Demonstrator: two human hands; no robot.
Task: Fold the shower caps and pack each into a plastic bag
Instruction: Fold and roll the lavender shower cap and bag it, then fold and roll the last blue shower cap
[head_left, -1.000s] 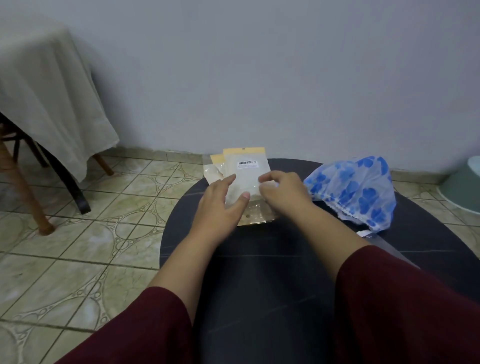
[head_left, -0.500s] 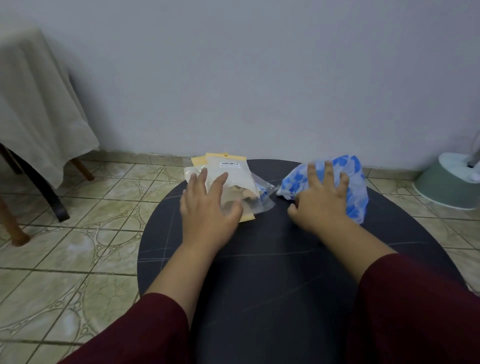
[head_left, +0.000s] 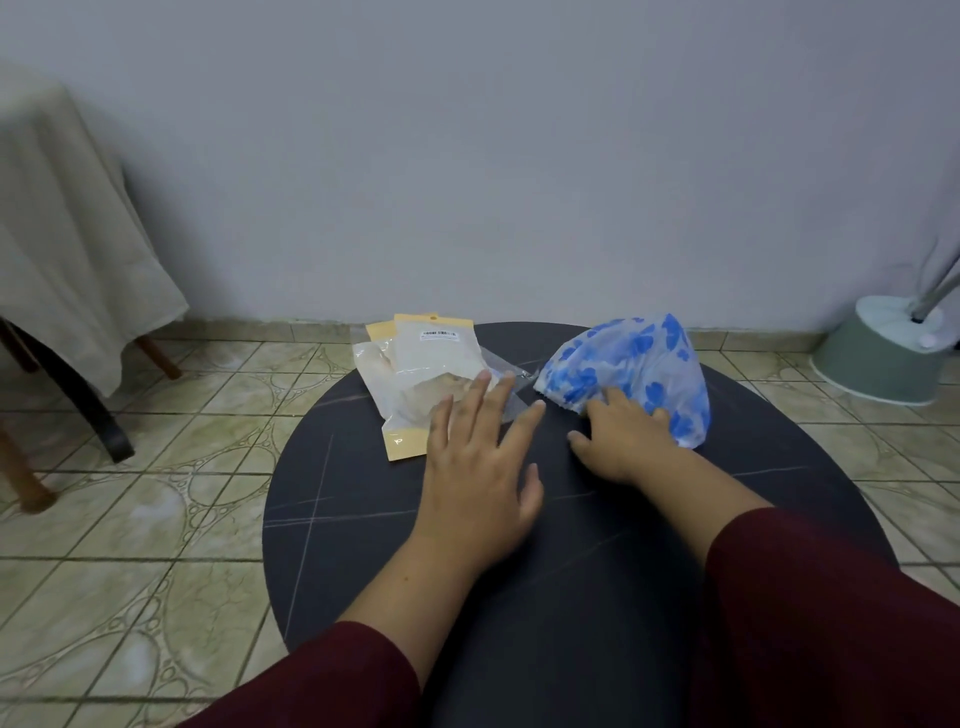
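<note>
I see the blue-flowered shower cap (head_left: 631, 364) bunched up on the far right part of the round black table (head_left: 363, 519), just right of the packed bags. Right hand (head_left: 621, 441) rests on the cap's near edge, fingertips dug into the plastic, looks like a loose grip; thumb lies on the table. The stack of plastic bags (head_left: 421, 374), yellow headers with a barcode sticker on the top one, lies at the table's far left edge, partly overhanging it. A clear empty-looking bag (head_left: 511, 387) sits between the stack and the cap. Left hand (head_left: 480, 467) is flat and spread, fingers straight, fingertips over the stack's near right corner, holding nothing. Beyond the table: tiled floor (head_left: 156, 519), cloth-draped furniture (head_left: 67, 234) far left, grey-green stand base (head_left: 883, 353) far right.
</note>
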